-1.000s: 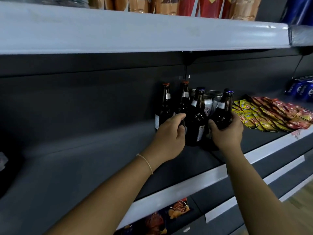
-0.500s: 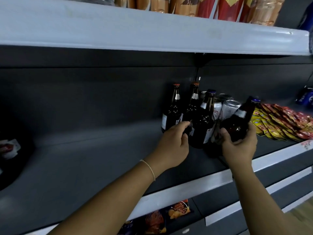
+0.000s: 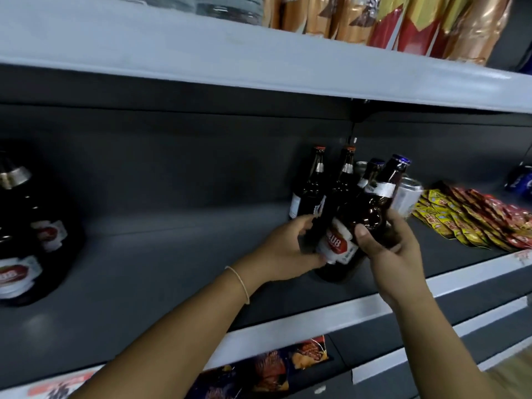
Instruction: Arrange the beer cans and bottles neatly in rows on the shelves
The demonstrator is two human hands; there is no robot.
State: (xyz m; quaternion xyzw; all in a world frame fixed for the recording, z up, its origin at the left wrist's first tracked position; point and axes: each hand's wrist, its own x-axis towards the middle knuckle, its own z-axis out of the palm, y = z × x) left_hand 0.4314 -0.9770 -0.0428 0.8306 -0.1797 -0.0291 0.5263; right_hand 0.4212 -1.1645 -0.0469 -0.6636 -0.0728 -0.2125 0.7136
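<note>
My right hand (image 3: 387, 249) grips a dark brown beer bottle (image 3: 371, 210) with a blue cap and a red-and-white label, held tilted above the grey shelf (image 3: 172, 272). My left hand (image 3: 285, 249) touches the bottle's lower end at the label, thumb and fingers spread around it. Behind them stand two bottles with orange caps (image 3: 309, 188) and another blue-capped bottle (image 3: 371, 171), partly hidden. A silver can (image 3: 408, 195) stands to their right, with more cans hidden behind.
More dark bottles (image 3: 26, 240) stand at the shelf's far left. Yellow and red snack packets (image 3: 472, 217) lie at the right, blue cans (image 3: 522, 182) beyond. Snack bags fill the upper shelf (image 3: 403, 21) and the lower one (image 3: 273, 367).
My right hand has lifted the blue-capped bottle off the shelf and swung it leftward, tilted. My left hand has left the standing bottle and come to the lifted bottle's base. The view has shifted left.
</note>
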